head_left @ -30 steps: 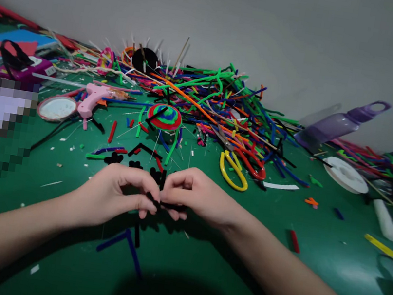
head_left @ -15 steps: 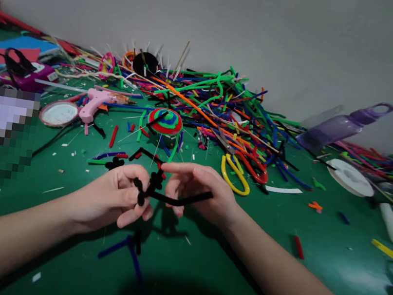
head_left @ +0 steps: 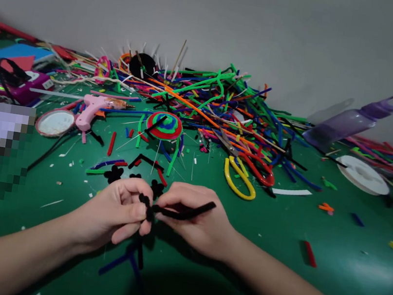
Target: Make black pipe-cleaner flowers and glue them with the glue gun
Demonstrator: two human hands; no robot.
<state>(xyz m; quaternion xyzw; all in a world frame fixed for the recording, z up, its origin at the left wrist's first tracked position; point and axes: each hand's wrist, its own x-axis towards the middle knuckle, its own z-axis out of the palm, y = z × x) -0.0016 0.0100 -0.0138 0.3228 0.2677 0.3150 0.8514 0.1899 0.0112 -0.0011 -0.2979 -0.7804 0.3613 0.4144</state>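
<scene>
Between my two hands is a black pipe cleaner (head_left: pixel 186 214), bent into small loops at its left end and with a straight tail reaching right. My left hand (head_left: pixel 118 210) pinches the looped end between thumb and fingers. Closed on the stem beside the loops is my right hand (head_left: pixel 196 219); the tail lies across its fingers. Just beyond my fingertips, black looped flower shapes (head_left: pixel 114 174) rest on the green table (head_left: pixel 261 256). Nearer to me, below the left hand, lies a bent blue pipe cleaner (head_left: pixel 116 264).
A coiled red, green and blue disc (head_left: pixel 164 126) stands ahead. To its left are a pink glue gun (head_left: pixel 93 107) and a white-filled lid (head_left: pixel 55 122). Yellow-handled scissors (head_left: pixel 239 178) lie right of it, before a heap of pipe cleaners (head_left: pixel 223 92). A purple bottle (head_left: pixel 344 123) leans at the right.
My right hand, fingers loosely spread before, has closed on the black pipe cleaner close to my left fingers. The left hand keeps its pinch. The view has shifted slightly.
</scene>
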